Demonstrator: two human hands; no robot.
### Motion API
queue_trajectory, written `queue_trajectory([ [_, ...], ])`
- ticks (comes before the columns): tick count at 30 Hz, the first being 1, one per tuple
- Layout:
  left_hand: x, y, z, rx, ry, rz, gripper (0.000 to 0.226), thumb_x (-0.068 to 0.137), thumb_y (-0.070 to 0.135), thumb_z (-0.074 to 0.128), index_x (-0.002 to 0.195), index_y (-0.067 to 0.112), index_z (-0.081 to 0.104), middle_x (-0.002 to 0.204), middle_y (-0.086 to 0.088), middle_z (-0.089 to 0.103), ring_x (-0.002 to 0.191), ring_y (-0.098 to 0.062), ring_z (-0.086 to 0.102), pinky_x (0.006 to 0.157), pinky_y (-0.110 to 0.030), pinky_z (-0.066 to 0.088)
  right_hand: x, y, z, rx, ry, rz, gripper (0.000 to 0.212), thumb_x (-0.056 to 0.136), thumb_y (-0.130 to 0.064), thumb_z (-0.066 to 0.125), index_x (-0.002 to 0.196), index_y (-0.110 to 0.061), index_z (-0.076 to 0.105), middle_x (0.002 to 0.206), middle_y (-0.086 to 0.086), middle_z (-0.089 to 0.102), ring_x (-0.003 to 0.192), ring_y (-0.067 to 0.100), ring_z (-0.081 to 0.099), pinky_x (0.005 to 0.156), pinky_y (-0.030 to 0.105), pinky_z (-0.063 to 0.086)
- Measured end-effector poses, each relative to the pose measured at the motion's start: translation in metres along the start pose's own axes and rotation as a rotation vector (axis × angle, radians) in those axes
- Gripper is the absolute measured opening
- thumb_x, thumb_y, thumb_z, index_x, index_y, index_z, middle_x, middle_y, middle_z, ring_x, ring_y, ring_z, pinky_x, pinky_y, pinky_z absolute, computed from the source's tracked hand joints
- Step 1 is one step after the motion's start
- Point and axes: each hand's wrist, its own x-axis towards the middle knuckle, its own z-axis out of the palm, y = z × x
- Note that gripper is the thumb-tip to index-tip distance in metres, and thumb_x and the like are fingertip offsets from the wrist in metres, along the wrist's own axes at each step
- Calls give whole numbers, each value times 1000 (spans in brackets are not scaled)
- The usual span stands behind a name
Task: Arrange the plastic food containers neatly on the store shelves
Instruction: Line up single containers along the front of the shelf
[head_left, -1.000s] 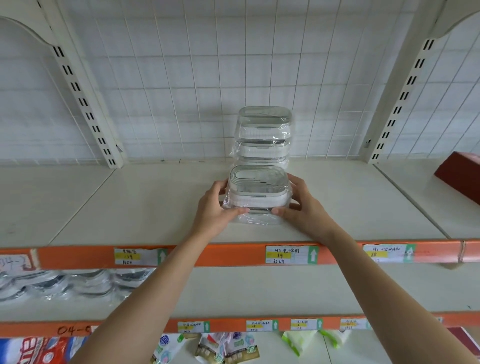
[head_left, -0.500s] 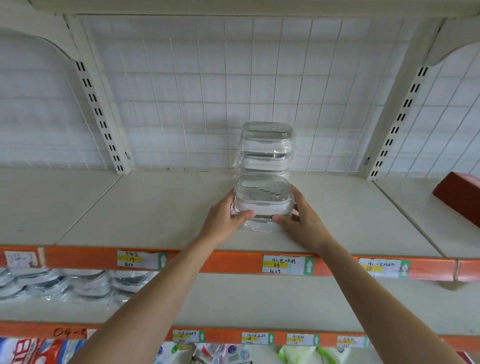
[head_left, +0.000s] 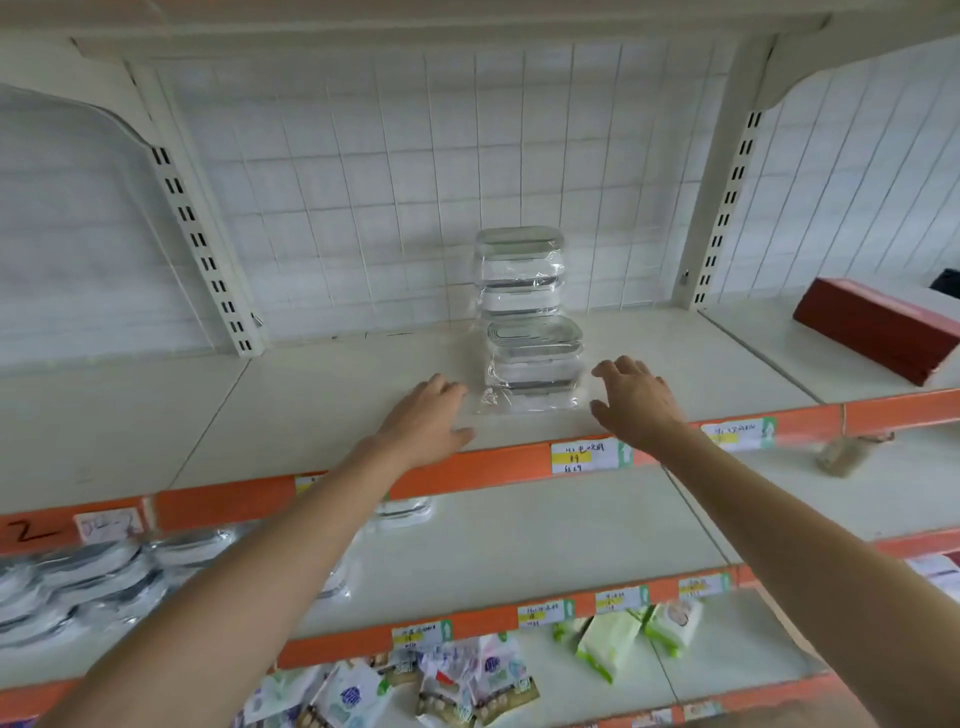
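Observation:
A plastic-wrapped clear container set (head_left: 534, 364) sits on the cream top shelf (head_left: 332, 410), near its front edge. Right behind it stands a taller wrapped stack of containers (head_left: 519, 270) against the wire grid back. My left hand (head_left: 428, 421) hovers just left of the front set, fingers spread and holding nothing. My right hand (head_left: 636, 400) hovers just right of it, also spread and empty. Neither hand touches the set.
A red box (head_left: 878, 327) lies on the right bay of the top shelf. More wrapped containers (head_left: 98, 582) fill the left of the shelf below. Snack packets (head_left: 457, 680) and green packs (head_left: 623, 636) lie on the lowest shelf. Orange price rails (head_left: 509, 462) edge each shelf.
Both hands have let go of the front container set and drawn back and apart from its sides. The set now rests on the shelf in front of the taller stack.

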Motion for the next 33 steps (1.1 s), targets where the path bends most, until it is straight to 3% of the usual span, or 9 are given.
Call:
queue_trajectory([
  [5,-51,-7,-13,295,110,175,30,87,25,51,114,11,51,115,-7,49,110,-26,48,86,-37,41,-46,-41,5,-316,97,-119,33,87,-13,47,120,-11,48,120,7,49,114,26,44,85,33,33],
  [8,-85,-16,-5,310,107,208,23,90,26,47,109,13,50,109,-6,53,105,-26,53,80,-36,42,-76,-68,17,-274,147,-207,29,83,-11,50,112,-8,53,108,10,55,105,29,50,79,36,34],
  [12,-130,-40,21,340,22,184,26,93,26,42,113,12,51,113,-7,57,108,-27,55,78,-35,44,-117,-102,40,-174,235,-340,26,54,0,74,79,-1,65,72,14,62,68,31,63,61,35,46],
  [13,-140,-46,29,348,-8,183,28,93,26,42,115,12,52,117,-7,57,112,-26,53,81,-35,43,-126,-108,49,-142,225,-329,25,56,-1,74,80,-1,66,73,15,63,70,32,63,63,35,47],
  [16,-163,-58,51,299,-125,120,35,94,27,45,123,9,51,125,-8,52,119,-24,46,87,-36,42,-151,-126,86,-114,23,-238,29,83,-13,54,110,-6,59,108,11,60,105,30,55,85,37,36],
  [19,-175,-62,71,276,-278,52,43,93,30,49,129,8,46,128,-9,46,121,-26,42,92,-38,41,-172,-134,119,-130,-135,-229,37,92,-23,46,127,-13,47,126,5,50,120,24,44,94,36,31],
  [23,-177,-68,92,253,-429,21,51,92,34,52,135,10,40,129,-10,41,121,-27,41,90,-40,42,-175,-135,142,-106,-284,-229,51,92,-32,50,138,-14,36,139,6,39,128,23,37,99,36,31],
  [33,-123,-102,168,212,-403,-74,50,91,30,53,133,6,40,128,-11,39,120,-26,40,94,-38,42,-117,-120,222,4,-318,-229,59,94,-35,50,145,-15,27,147,5,32,132,23,33,104,38,32],
])
